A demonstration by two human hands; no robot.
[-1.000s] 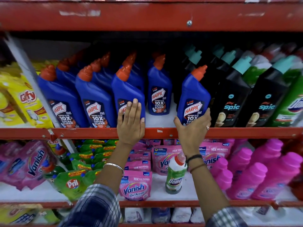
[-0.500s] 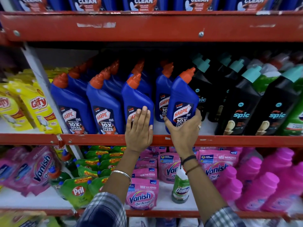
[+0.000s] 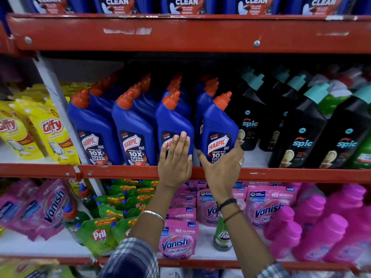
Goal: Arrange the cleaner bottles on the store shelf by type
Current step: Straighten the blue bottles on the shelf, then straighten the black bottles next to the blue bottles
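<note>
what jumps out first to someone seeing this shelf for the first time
The row of blue plastic Harpic bottles with orange caps fills the left and middle of the middle red shelf, and the right hand has its grip around one blue Harpic bottle at the row's right end. The left hand lies flat against the bottle beside it. Black Spic bottles with teal caps stand to the right.

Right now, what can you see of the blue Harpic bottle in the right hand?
The Harpic bottle is glossy blue plastic with an orange angled nozzle cap and a dark label reading "Harpic Power Plus 10X". It leans left at the shelf's front edge, rightmost of the blue row, beside the black Spic bottles. The right hand grips its lower part, fingers wrapped behind. The left hand rests flat on the neighbouring blue bottle.
</note>
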